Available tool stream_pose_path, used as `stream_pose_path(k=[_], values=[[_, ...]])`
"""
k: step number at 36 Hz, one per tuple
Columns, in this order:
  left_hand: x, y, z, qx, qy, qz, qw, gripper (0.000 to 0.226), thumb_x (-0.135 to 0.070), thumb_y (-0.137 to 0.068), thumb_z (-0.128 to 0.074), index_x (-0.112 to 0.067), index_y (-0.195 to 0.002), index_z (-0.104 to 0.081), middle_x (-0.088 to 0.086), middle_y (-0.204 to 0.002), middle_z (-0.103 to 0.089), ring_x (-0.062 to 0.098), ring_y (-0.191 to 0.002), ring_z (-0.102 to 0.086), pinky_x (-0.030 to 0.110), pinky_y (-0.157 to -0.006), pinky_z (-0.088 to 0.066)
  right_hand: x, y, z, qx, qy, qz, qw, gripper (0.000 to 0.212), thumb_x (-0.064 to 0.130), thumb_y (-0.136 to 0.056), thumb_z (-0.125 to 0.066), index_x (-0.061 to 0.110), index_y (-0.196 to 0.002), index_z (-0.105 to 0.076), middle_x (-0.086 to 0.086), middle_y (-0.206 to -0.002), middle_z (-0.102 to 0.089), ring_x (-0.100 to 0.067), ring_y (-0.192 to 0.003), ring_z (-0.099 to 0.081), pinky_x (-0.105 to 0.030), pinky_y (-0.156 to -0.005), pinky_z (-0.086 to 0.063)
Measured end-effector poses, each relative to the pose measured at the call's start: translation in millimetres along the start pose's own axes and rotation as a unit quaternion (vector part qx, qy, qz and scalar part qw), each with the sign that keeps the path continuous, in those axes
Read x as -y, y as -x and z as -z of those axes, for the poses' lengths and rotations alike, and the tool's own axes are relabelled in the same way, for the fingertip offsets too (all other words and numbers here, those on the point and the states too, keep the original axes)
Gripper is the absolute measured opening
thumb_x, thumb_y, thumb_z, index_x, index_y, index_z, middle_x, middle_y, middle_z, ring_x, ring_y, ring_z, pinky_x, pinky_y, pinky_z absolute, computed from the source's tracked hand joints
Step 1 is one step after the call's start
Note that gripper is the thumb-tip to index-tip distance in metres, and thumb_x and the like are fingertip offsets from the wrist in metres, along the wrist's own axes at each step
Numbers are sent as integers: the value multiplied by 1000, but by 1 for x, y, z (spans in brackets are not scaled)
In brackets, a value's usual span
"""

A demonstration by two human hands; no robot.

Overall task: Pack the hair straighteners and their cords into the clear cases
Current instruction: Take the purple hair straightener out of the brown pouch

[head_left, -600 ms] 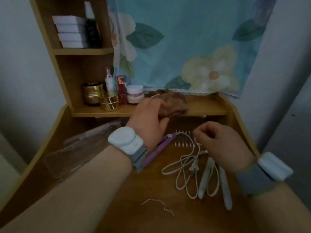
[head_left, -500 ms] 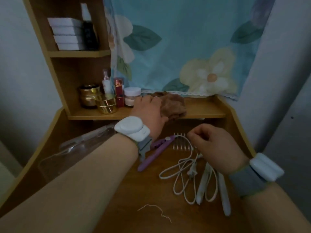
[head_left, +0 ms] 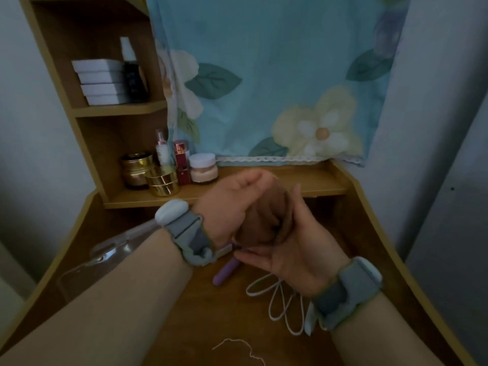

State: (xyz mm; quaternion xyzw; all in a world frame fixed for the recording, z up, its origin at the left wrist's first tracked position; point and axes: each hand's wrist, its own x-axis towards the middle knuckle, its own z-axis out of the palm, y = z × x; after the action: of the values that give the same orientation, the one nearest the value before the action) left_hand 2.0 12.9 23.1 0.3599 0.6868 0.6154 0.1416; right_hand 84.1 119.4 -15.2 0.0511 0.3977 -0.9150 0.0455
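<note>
wooden desk [head_left: 369, 233] | corner shelves [head_left: 118, 109] | floral blue curtain [head_left: 264, 75] | grey walls [head_left: 39, 128] | dim light

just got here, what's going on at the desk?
A person holds a brown cloth-like bundle above the desk: the left hand grips it, and the right hand cups it from below, palm up. Nothing is packed yet. The purple straightener and the looped white cord lie on the desktop under the hands, and the clear case sits at the left, partly hidden by the left forearm.
</note>
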Motion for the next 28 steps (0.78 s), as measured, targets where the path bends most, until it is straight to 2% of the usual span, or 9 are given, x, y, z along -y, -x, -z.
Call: stream_pose_path(k=[4,6,9,11,14,18,21,24,28], values=[[-7,13,-6,120,-71,-10,990,33,-41,-85,-56,-12,-89,-70,8,-86,-70,16,-81,-63,29,-79,-51,0,-3,7,-45,-78,72,993,48,47,-91,-44,16,-124,-60,-18,-116,-66,-32,-106,-64,-50,-91,-51],[-8,14,-3,102,-98,19,990,41,-46,-85,-52,-10,-88,-71,10,-82,-70,15,-76,-63,28,-77,-52,7,2,15,-72,-56,102,991,53,50,-90,-43,15,-126,-60,-15,-121,-64,-31,-111,-62,-48,-98,-46],[4,12,2,24,-150,84,985,24,-33,-93,-53,-20,-80,-69,-5,-70,-69,6,-66,-61,24,-71,-51,20,11,23,-114,-24,172,978,50,51,-93,-40,17,-117,-67,-10,-115,-68,-27,-105,-66,-43,-93,-51],[16,8,8,-18,-292,96,951,17,-30,-94,-54,-26,-83,-67,-9,-78,-69,3,-71,-60,21,-71,-48,28,18,27,-133,-19,225,965,44,47,-95,-39,21,-106,-72,-4,-107,-72,-21,-98,-68,-39,-85,-56],[31,1,10,-24,-434,128,891,17,-30,-93,-54,-26,-106,-65,-5,-107,-67,10,-96,-60,22,-79,-43,35,26,36,-170,-30,269,948,49,52,-82,-49,22,-118,-65,-2,-113,-70,-23,-104,-66,-43,-94,-51],[47,-11,-2,20,-515,161,842,40,-35,-95,-52,-17,-131,-52,4,-130,-56,21,-118,-53,28,-95,-40,36,33,50,-205,-47,273,939,49,55,-80,-55,22,-114,-69,-4,-114,-69,-26,-106,-65,-47,-95,-48],[58,-21,-11,24,-549,163,819,48,-45,-94,-48,-16,-132,-50,6,-128,-57,25,-116,-54,33,-95,-44,33,39,53,-178,-65,257,948,30,30,-94,-48,17,-103,-73,-9,-112,-69,-28,-106,-64,-44,-90,-50],[69,-32,-23,61,-575,200,791,46,-45,-96,-42,-10,-124,-54,8,-120,-60,27,-108,-58,34,-89,-47,33,49,54,-143,-77,254,953,31,15,-89,-46,14,-82,-76,-10,-102,-71,-27,-91,-67,-39,-79,-57],[77,-38,-28,92,-597,216,767,33,-32,-98,-44,-12,-121,-57,11,-118,-61,28,-106,-59,34,-86,-46,34,57,51,-137,-58,222,963,25,15,-84,-48,10,-99,-68,-12,-99,-70,-26,-82,-68,-38,-75,-58]])
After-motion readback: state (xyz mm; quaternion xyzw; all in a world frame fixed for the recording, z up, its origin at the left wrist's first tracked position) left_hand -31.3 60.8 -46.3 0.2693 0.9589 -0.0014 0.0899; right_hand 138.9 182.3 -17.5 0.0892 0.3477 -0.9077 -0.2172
